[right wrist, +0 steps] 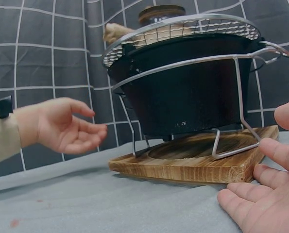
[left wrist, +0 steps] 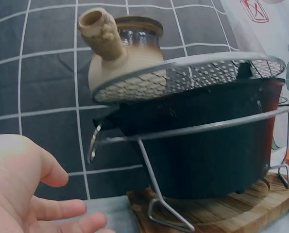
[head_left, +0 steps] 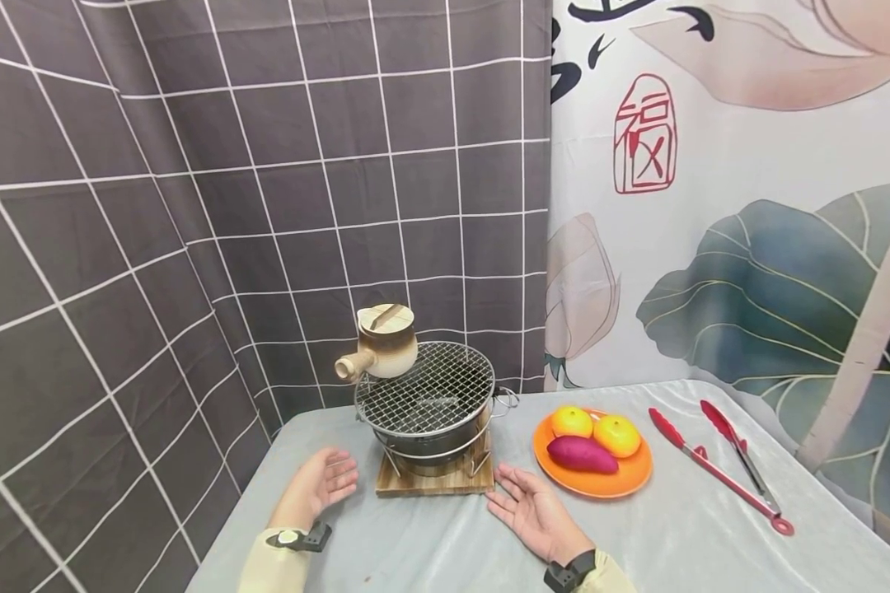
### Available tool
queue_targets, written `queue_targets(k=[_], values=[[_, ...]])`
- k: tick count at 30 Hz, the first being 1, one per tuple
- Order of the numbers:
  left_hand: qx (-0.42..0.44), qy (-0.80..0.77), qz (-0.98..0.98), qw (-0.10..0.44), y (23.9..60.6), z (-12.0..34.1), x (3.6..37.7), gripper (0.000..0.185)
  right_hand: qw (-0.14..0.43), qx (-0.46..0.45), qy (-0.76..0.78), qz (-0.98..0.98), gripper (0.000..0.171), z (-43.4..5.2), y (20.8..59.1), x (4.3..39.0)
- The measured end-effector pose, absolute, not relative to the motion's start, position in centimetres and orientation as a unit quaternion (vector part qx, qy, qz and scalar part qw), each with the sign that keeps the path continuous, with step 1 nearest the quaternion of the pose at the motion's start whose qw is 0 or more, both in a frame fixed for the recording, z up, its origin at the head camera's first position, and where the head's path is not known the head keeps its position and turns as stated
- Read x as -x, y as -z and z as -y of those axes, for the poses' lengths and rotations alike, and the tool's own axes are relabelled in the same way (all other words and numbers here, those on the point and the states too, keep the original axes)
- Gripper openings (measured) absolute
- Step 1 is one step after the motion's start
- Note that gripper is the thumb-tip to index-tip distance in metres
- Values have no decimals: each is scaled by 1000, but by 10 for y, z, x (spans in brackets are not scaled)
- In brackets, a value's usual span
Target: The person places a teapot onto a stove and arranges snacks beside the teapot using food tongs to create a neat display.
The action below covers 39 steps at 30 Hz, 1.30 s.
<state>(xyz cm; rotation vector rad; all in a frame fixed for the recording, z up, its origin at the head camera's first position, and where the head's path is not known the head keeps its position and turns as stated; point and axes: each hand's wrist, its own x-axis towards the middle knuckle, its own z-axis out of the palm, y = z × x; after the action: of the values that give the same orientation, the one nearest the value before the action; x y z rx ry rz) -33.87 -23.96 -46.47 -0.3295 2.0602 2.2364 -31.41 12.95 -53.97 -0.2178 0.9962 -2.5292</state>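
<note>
Your left hand [head_left: 319, 486] and right hand [head_left: 534, 511] lie open, fingers loose, beside the grill stove [head_left: 430, 408] on its wooden board [head_left: 433, 479]. It looks heavy and stiff; grip the board's sides.

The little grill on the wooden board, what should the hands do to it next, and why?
Probably bring both hands in to take the wooden board by its sides. The left hand and right hand lie open, palms up, on either side of the grill, holding nothing and not touching it. The clay pot sits at the mesh edge, so move gently.
</note>
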Motion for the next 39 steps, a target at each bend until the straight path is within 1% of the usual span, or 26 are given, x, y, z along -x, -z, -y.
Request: queue_targets(k=[6, 18, 21, 27, 39], values=[[115, -701, -700, 75, 477, 232, 336, 58, 206, 76, 908, -356, 66, -129, 539, 315], [92, -742, -656, 102, 499, 215, 337, 62, 205, 76, 906, -361, 65, -129, 538, 314], [88, -747, -652, 98, 506, 213, 339, 60, 205, 77, 906, -362, 65, -129, 538, 314], [88, -761, -639, 64, 515, 207, 339, 52, 201, 78, 905, -366, 66, -129, 539, 314], [94, -764, -637, 34, 521, 199, 335, 60, 200, 76, 905, -367, 67, -129, 541, 314]])
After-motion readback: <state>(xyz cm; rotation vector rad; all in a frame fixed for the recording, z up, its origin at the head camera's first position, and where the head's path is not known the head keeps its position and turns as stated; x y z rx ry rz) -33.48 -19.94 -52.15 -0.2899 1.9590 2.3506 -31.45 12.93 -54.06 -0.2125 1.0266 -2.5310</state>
